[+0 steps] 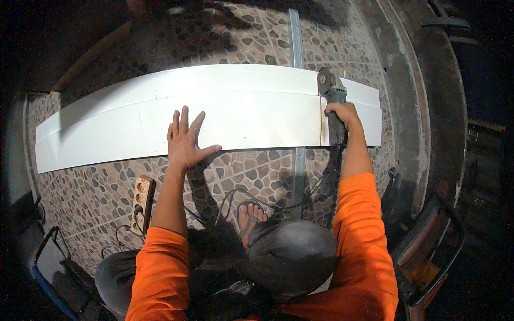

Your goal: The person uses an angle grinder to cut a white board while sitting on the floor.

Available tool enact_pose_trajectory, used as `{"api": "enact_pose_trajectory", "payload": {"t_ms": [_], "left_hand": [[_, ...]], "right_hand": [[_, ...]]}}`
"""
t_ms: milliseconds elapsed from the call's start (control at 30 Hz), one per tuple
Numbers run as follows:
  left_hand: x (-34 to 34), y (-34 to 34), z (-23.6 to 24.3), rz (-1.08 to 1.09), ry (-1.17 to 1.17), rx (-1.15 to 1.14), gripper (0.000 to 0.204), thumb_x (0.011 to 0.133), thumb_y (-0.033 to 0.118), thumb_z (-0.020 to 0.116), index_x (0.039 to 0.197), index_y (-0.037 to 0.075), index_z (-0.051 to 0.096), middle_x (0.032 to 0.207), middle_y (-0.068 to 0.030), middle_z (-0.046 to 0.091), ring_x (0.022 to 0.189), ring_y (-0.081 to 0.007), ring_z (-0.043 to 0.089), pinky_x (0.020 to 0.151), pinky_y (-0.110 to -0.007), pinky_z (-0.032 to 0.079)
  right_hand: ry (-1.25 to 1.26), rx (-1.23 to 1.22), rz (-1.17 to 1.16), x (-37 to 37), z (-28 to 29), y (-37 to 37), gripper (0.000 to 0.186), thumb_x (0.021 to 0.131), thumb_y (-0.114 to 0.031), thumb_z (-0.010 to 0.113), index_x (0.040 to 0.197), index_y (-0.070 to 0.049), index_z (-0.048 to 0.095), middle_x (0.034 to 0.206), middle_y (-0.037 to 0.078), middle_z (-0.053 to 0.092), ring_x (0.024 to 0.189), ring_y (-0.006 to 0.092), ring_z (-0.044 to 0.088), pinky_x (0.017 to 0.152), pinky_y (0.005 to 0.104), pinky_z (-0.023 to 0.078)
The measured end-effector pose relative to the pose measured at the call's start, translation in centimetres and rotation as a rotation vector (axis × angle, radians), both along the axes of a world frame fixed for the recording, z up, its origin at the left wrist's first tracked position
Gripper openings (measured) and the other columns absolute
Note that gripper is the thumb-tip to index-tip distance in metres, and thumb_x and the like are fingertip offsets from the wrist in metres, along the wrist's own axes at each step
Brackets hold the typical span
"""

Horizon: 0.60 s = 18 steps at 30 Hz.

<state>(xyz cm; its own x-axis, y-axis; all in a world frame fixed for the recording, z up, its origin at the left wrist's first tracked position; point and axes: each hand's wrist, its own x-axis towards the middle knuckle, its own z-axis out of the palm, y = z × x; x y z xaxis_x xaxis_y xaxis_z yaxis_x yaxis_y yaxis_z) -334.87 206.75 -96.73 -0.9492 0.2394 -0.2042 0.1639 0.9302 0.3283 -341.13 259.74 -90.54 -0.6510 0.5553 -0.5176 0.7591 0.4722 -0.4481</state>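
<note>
A long white panel with a lengthwise seam lies across the floor in front of me. Flat on its near half, left of the middle, rests my left hand with its fingers spread. My right hand is wrapped round the body of an angle grinder over the panel's right end. The grinder's round disc points away from me, beside a thin reddish-brown line that crosses the panel. Whether the disc touches the panel or turns, I cannot tell.
A metal channel runs under the panel. Left of my knee lies a power strip with a plug in it; a black cable crosses the patterned tile floor. My sandaled foot is close by. A chair stands at right.
</note>
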Motion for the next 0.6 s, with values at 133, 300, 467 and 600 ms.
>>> {"api": "enact_pose_trajectory", "payload": {"t_ms": [133,300,467,600], "left_hand": [[-0.1,0.2,0.2,-0.007,0.0,-0.018,0.119,0.07,0.089,0.077,0.17,0.034,0.042,0.183,-0.0178,0.014,0.169,-0.0428,0.01,0.132,-0.062,0.017],[-0.2,0.1,0.3,-0.016,0.005,-0.005,0.119,0.071,0.089,0.076,0.17,0.033,0.04,0.183,-0.0185,0.014,0.169,-0.0433,0.01,0.132,-0.062,0.018],[0.0,0.1,0.3,-0.015,-0.008,-0.022,0.119,0.072,0.089,0.076,0.17,0.032,0.04,0.183,-0.0187,0.014,0.169,-0.0434,0.01,0.132,-0.062,0.017],[-0.2,0.3,0.5,-0.01,-0.018,-0.022,0.12,0.071,0.089,0.076,0.17,0.032,0.04,0.183,-0.0184,0.014,0.169,-0.0428,0.01,0.132,-0.062,0.017]], "right_hand": [[-0.016,0.02,-0.001,-0.3,-0.2,0.5,0.047,0.057,-0.025,0.086,0.086,0.01,0.074,0.087,0.018,0.075,0.072,0.0307,0.072,0.066,0.0427,0.056],[-0.017,0.004,-0.011,-0.9,-0.6,0.8,0.046,0.057,-0.025,0.086,0.087,0.009,0.075,0.088,0.018,0.076,0.073,0.0302,0.072,0.067,0.0435,0.057],[-0.02,-0.023,-0.036,-1.1,-0.4,0.3,0.045,0.058,-0.025,0.086,0.087,0.008,0.075,0.088,0.017,0.075,0.072,0.0297,0.072,0.067,0.0434,0.057],[-0.025,-0.029,-0.025,-1.5,-0.4,0.7,0.044,0.059,-0.025,0.086,0.088,0.008,0.076,0.087,0.017,0.075,0.072,0.03,0.071,0.066,0.043,0.056]]}}
